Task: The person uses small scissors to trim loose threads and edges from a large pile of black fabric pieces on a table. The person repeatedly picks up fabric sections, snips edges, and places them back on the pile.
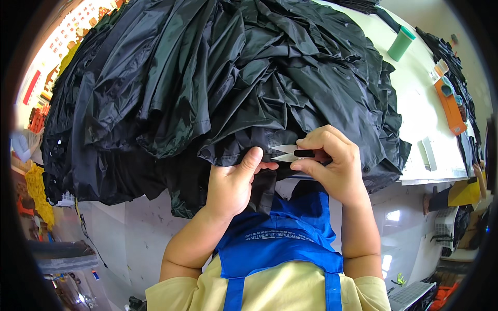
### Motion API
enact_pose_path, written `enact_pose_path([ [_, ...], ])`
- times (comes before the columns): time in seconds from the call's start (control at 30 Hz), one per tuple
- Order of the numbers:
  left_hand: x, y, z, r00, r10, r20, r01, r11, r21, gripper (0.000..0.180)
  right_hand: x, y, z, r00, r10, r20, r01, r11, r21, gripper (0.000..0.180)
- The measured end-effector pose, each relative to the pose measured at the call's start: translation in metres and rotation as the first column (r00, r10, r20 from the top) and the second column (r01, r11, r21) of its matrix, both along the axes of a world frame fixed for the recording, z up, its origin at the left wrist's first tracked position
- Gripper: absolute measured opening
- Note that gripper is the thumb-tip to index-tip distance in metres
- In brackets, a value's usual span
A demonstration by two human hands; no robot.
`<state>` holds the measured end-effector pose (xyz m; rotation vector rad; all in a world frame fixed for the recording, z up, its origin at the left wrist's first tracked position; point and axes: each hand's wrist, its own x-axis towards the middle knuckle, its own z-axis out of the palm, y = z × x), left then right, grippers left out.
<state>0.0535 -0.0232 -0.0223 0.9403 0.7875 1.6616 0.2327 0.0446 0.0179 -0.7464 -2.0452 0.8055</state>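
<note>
The left hand (233, 184) pinches a glossy black fabric (225, 150) edge, its fingers partly hidden beneath. Just right, the right hand (337, 166) is closed around thread snips (303, 153), blades parted near the left thumb, handles mostly covered. Below both hands, a blue apron (280, 254) bears pale print, hard to read from where I stand.

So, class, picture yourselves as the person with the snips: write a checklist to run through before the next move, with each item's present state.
1. Snips in the right hand: ok.
2. Blades parted: ok, a gap shows between them.
3. Black fabric pinched by the left hand: ok, thumb on top.
4. Left fingertips well clear of the blades: not ok, they sit close to the points.
5. Loose thread between the blades: cannot tell, too fine to see.
</note>
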Motion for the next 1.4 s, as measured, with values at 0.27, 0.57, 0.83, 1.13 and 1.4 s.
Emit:
enact_pose_path([
  [0.27, -0.008, 0.003, -0.005, 0.99, 0.025, -0.141, -0.021, 0.999, 0.031, 0.024, -0.003, 0.01, -0.015, 0.997, 0.051, -0.049, -0.055, 0.995, -0.088, 0.023],
  [0.57, -0.01, 0.002, -0.004, 0.992, 0.008, -0.123, -0.004, 1.0, 0.029, 0.024, 0.002, 0.009, -0.016, 0.994, 0.068, -0.087, -0.079, 0.988, -0.135, 0.028],
  [0.83, -0.016, -0.007, 0.0, 0.997, 0.012, -0.08, -0.013, 1.0, -0.004, 0.025, 0.006, 0.004, -0.026, 0.933, 0.073, -0.352, -0.16, 0.961, -0.227, 0.031],
  [1.13, -0.048, -0.043, -0.015, 0.948, 0.21, -0.238, -0.275, 0.918, -0.286, 0.013, 0.094, -0.008, -0.032, 0.856, -0.486, -0.178, 0.508, 0.854, 0.114, 0.024],
  [1.4, 0.053, -0.016, 0.041, 0.613, -0.373, -0.696, 0.383, 0.911, -0.151, 0.029, 0.127, 0.006, -0.034, 0.856, -0.518, -0.002, 0.514, 0.849, 0.124, 0.038],
])
